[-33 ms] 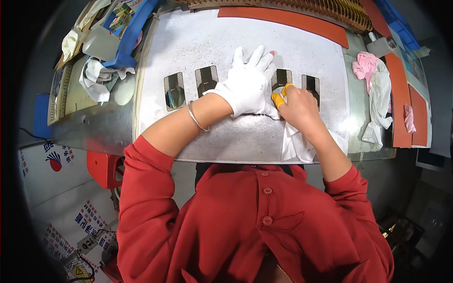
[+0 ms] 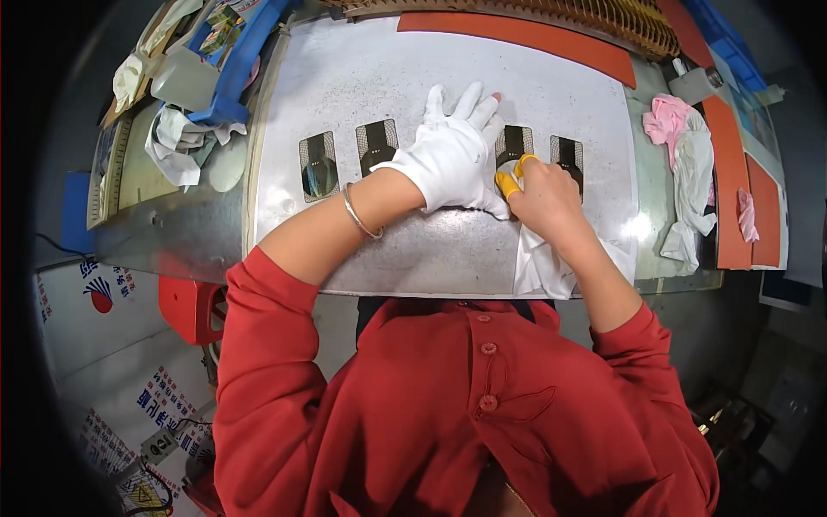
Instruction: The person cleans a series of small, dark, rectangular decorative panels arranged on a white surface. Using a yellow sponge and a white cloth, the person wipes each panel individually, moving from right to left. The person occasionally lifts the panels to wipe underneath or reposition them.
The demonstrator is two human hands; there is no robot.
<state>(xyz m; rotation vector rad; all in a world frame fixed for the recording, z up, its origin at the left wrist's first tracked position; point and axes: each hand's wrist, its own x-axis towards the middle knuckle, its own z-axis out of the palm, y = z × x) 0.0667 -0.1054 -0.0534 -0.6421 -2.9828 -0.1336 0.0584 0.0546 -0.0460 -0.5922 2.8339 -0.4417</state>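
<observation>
My left hand (image 2: 454,159), in a white glove with one bare fingertip, lies flat with its fingers spread on the white sheet (image 2: 332,86). My right hand (image 2: 547,196) is bare except for yellow finger covers (image 2: 508,181) on its thumb and finger. Its fingers are pinched together over the lower part of a dark rectangular plate (image 2: 515,140) with meshed corners. Something pale and small shows by the pinch, too hidden to name. Similar plates lie at the right (image 2: 567,155), at the far left (image 2: 319,168) and beside my gloved wrist (image 2: 376,142).
A white cloth (image 2: 538,267) lies under my right forearm at the table's front edge. Crumpled pink (image 2: 665,119) and white cloths (image 2: 689,189) are at the right, beside orange strips (image 2: 732,198). A brown slotted rack (image 2: 594,26) runs along the back. A blue rack (image 2: 228,86) stands left.
</observation>
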